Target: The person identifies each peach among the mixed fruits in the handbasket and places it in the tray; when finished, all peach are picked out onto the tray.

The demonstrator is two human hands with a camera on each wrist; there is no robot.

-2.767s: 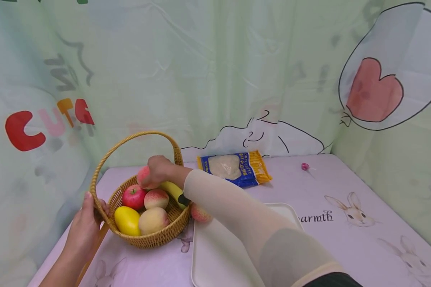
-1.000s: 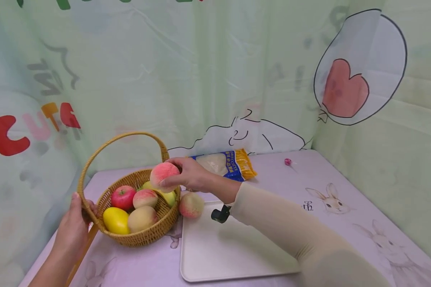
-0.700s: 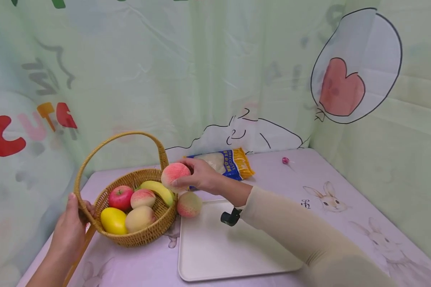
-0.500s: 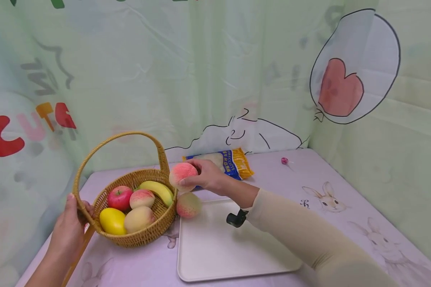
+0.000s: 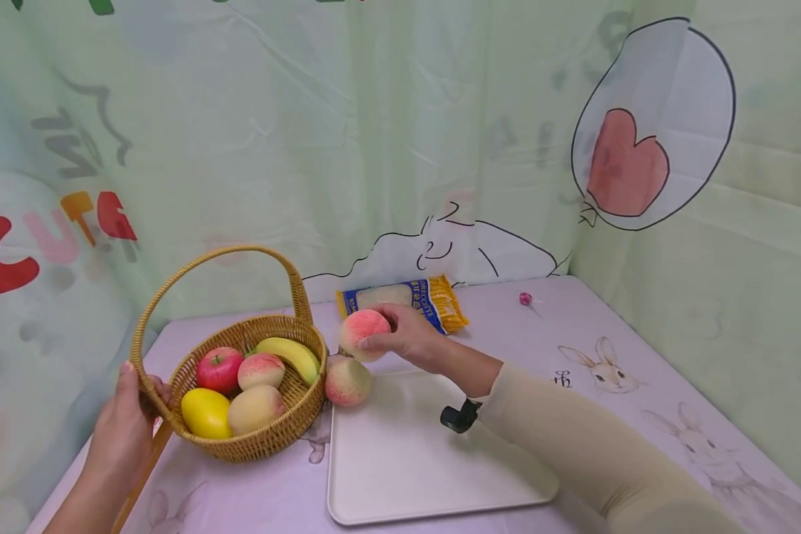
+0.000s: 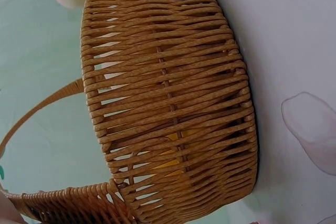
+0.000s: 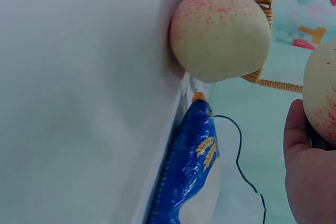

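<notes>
My right hand (image 5: 410,337) grips a pink peach (image 5: 363,334) in the air, above the far left corner of the white tray (image 5: 434,460). Just below it, a second peach (image 5: 348,382) sits at that tray corner, beside the basket. With my left hand (image 5: 123,415) I hold the handle of the wicker basket (image 5: 267,437) low on its left side. Inside the basket lie a red apple (image 5: 219,369), a small peach (image 5: 261,370), a pale peach (image 5: 256,409), a yellow oval fruit (image 5: 205,413) and a banana (image 5: 290,357). The left wrist view is mostly basket wall (image 6: 168,87).
A blue and yellow pasta bag (image 5: 434,300) lies behind the tray against the back curtain. Farther right on the table is a small pink lollipop (image 5: 525,299). Printed curtains (image 5: 400,133) close off the back and sides.
My right hand has lifted the pink peach out of the basket and carried it right, over the tray corner. My left hand stays on the basket handle.
</notes>
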